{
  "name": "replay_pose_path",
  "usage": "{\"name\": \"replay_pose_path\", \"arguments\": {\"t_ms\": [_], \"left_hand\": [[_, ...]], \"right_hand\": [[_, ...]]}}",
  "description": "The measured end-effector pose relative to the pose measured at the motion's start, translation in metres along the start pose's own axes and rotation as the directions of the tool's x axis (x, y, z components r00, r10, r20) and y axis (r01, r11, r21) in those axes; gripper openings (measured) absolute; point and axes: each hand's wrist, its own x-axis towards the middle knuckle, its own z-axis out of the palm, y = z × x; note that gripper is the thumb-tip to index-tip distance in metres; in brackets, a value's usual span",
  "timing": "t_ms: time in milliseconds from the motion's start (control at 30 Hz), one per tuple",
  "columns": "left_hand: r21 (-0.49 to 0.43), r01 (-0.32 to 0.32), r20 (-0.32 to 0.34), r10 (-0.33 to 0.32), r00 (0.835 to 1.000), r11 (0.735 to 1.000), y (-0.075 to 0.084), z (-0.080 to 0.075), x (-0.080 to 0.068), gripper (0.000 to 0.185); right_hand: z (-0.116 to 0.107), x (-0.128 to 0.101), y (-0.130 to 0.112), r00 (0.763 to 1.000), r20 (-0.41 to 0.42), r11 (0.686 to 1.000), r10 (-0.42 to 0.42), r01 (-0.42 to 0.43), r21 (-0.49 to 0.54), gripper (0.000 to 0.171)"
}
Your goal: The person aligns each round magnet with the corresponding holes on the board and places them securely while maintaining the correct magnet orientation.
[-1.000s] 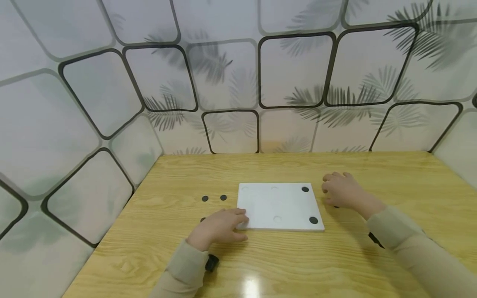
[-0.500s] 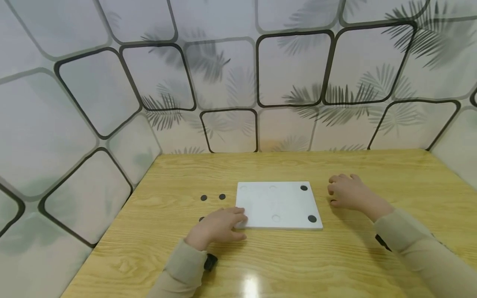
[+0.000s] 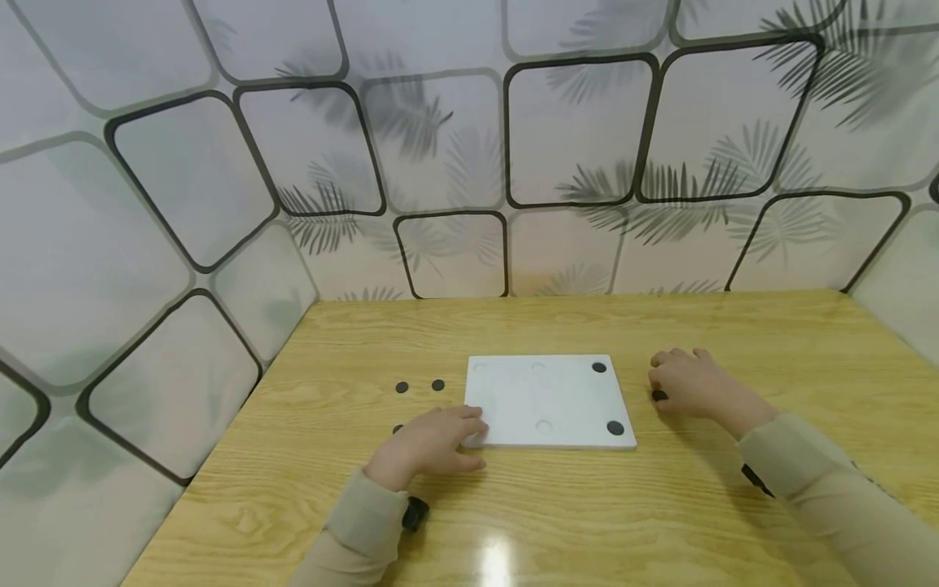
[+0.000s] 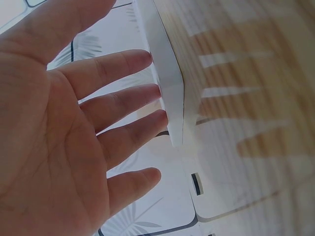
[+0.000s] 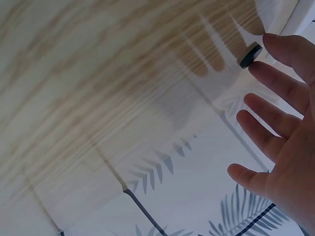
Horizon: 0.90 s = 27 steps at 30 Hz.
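Step in hand looks like a pickup of a loose disc [image 3: 659, 395] for the board [image 3: 546, 399]. Left hand [image 3: 433, 444] lies flat on the table [image 3: 587, 505], fingers straight, tips against the board's near-left corner, bracing it and gripping nothing (wrist view shows the fingertips [image 4: 147, 91] right at the white edge). Right hand [image 3: 693, 381] sits just right of the board, fingers relaxed and spread, nothing pinched; the disc lies on the table at its index fingertip [image 5: 258, 69], touching or nearly so, can't tell which. Board already carries two discs on its right side [image 3: 614, 427] [image 3: 598, 367]; the other recesses show bare. Three more discs [image 3: 438, 385] lie left of the board. Next move likely calls for a thumb-and-finger pinch on the thin disc, a lift, then a seat into a free recess while the left hand steadies the board.
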Motion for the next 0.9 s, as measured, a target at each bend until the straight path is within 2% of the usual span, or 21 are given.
{"name": "replay_pose_path", "arguments": {"t_ms": [367, 900], "left_hand": [[-0.012, 0.000, 0.000, 0.000, 1.000, 1.000, 0.0003, -0.0002, -0.0006, 0.047], [-0.021, 0.006, 0.000, -0.006, 1.000, 1.000, -0.0009, 0.0004, -0.0013, 0.047]], "right_hand": [[-0.0016, -0.0003, -0.0024, 1.000, 0.011, 0.999, 0.014, -0.015, 0.042, 0.015], [-0.0015, 0.0034, -0.0043, 1.000, 0.013, 1.000, 0.015, -0.015, 0.022, 0.029]]}}
